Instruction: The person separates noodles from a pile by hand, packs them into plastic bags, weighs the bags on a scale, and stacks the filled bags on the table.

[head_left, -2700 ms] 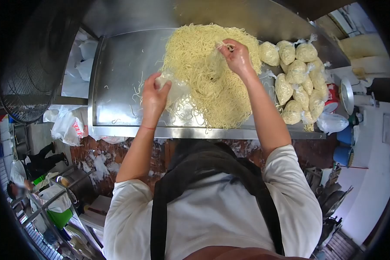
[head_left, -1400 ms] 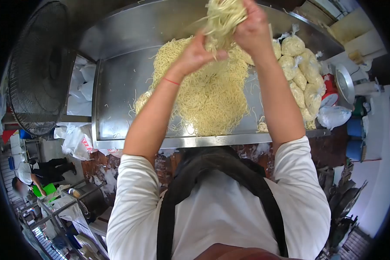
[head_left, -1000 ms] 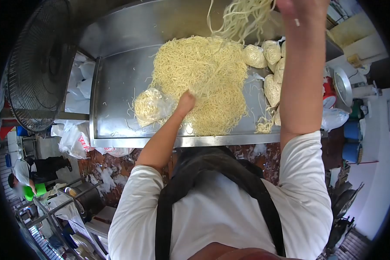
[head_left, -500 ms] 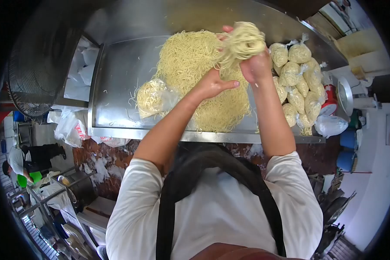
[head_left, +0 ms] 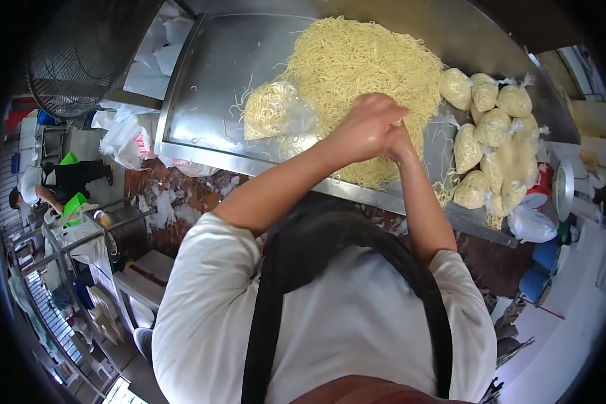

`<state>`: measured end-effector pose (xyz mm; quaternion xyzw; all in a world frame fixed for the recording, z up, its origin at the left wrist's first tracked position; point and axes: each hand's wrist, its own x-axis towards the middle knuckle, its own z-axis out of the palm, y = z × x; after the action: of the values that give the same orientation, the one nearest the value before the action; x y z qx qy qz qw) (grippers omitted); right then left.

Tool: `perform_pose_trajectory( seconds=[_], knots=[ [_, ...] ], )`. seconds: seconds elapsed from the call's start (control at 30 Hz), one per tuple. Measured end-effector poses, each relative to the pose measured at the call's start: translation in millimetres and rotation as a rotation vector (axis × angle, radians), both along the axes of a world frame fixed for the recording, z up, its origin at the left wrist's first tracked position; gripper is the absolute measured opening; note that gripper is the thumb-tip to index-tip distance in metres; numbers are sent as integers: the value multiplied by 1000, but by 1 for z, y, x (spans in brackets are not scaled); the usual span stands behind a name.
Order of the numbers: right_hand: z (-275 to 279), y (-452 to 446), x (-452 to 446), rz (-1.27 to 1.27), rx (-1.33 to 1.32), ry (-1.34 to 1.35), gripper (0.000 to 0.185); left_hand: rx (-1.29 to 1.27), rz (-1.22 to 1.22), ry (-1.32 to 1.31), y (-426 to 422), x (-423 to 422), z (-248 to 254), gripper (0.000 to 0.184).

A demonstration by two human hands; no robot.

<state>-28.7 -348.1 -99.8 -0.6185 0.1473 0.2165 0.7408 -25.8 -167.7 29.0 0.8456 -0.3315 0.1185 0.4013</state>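
Note:
My left hand (head_left: pixel 370 124) is closed, its fingers curled in front of my right hand over the noodle pile. Whatever it grips, if anything, is hidden. Only the wrist and the lower part of my right hand (head_left: pixel 400 145) show; its fingers are covered by the left. Under and behind both hands spreads a large heap of loose yellow noodles (head_left: pixel 363 57). To the left of the heap lies a clear plastic bag of noodles (head_left: pixel 274 111), its mouth pointing right. No noodle bundle is visible in my hands.
The noodles lie on a steel table (head_left: pixel 215 74) with a raised rim. Several tied noodle bags (head_left: pixel 468 148) are grouped on the right, part of the group blurred. White plastic bags (head_left: pixel 129 140) hang at the left. A co-worker (head_left: pixel 67 180) stands at the far left.
The noodle bundle I held up is gone from view in my hands. Both hands have come lower and together, left in front of right. The view has turned, shifting the table.

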Motion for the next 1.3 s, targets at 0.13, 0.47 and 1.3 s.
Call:
perform_pose_trajectory(
  seconds=[0.13,0.47,1.3],
  knots=[
    [34,11,11,105,71,-155,58,71,537,-3,77,-24,-8,53],
    [87,82,35,409,-159,-178,49,-1091,849,799,173,-16,-59,10],
    [113,176,71,1176,-482,-544,53,-1245,660,879,217,-35,-48,8]
  ],
)
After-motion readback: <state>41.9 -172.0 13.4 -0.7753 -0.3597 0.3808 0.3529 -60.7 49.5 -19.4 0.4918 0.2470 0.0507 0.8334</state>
